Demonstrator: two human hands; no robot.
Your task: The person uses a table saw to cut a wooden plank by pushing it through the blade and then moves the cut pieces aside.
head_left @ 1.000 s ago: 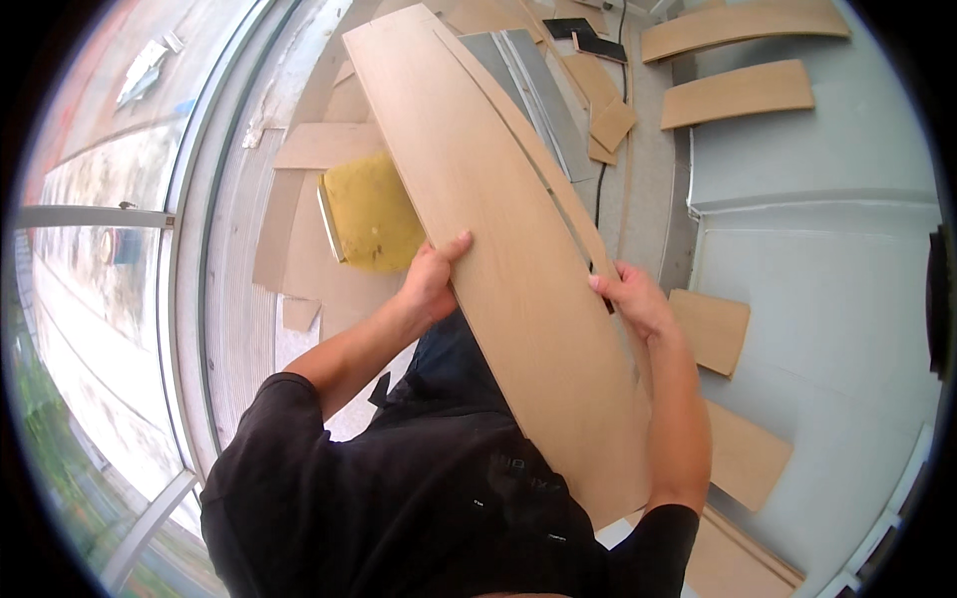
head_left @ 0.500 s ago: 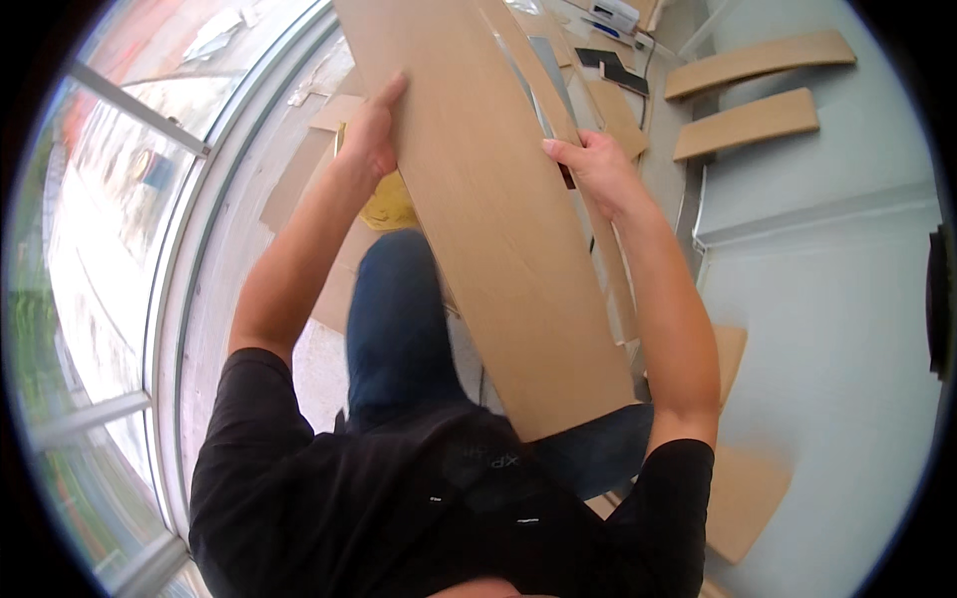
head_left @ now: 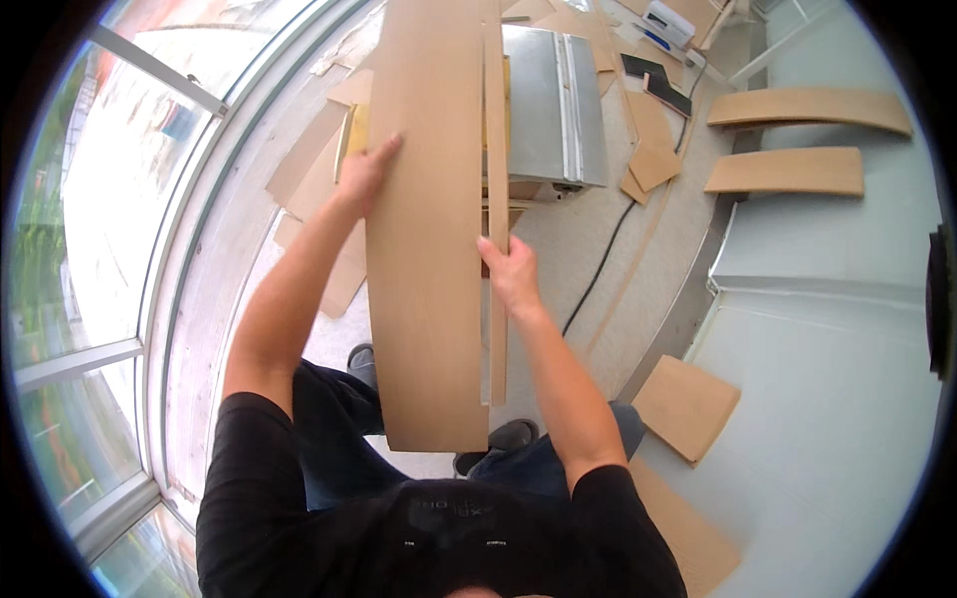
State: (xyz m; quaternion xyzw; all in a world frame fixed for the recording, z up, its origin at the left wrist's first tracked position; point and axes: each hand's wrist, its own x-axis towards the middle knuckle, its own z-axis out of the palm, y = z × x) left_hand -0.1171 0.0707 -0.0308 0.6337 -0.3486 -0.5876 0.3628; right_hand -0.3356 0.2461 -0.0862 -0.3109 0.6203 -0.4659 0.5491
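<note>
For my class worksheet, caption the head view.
Left hand on long tan wooden board, right hand on narrow tan strip alongside.

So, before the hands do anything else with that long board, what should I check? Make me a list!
1. Left hand on the wide board: ok, holding its left edge, thumb on top.
2. Right hand on the narrow strip: ok, thumb across it.
3. Gloves worn: not ok, both hands are bare.
4. Far ends of board and strip seen: cannot tell, the picture's top edge cuts them off.
5. Black cable away from the shoes: cannot tell, it disappears behind the right forearm.
6. Floor tidy: not ok, loose wood pieces lie around.
</note>
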